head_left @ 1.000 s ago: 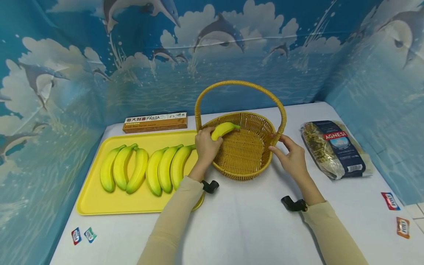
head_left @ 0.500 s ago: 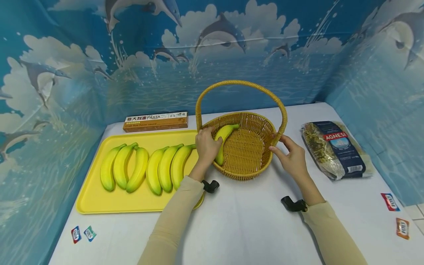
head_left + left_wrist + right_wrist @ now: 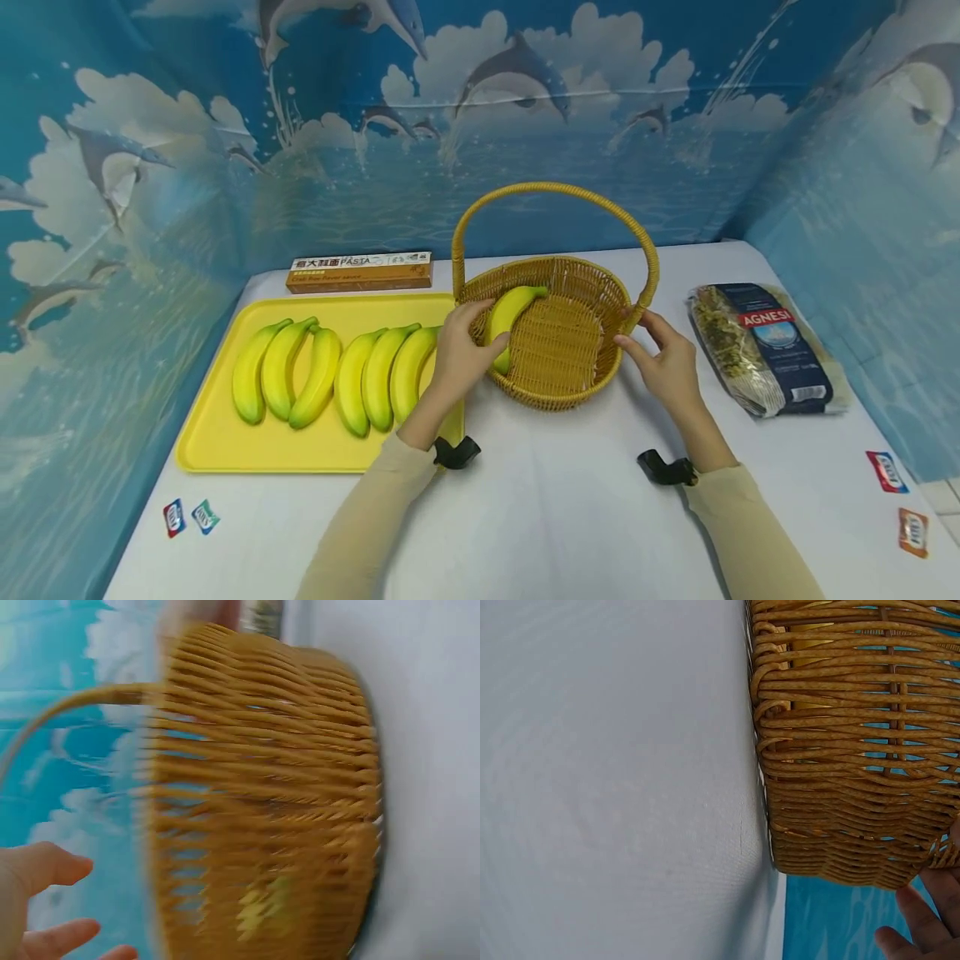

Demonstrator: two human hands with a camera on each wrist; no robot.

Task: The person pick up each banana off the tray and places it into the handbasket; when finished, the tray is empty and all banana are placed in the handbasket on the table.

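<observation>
From the head, the left grip (image 3: 459, 354) lies loose on a banana (image 3: 508, 315) inside the basket (image 3: 558, 392). The right grip (image 3: 663, 362) touches the basket's side, fingers relaxed. Beyond it, a bag (image 3: 765, 346) reads "AGNESI". At the left wrist, its fingers (image 3: 45, 866) are spread beside the basket (image 3: 262, 802). At the right wrist, its fingertips (image 3: 922, 919) touch the basket (image 3: 840, 750).

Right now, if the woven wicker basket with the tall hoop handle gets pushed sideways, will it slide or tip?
The woven wicker basket would probably slide: its base looks wide and flat on the white tablecloth. It is likely light, open weave holding one yellow banana. The right hand at its rim should steady it.
</observation>
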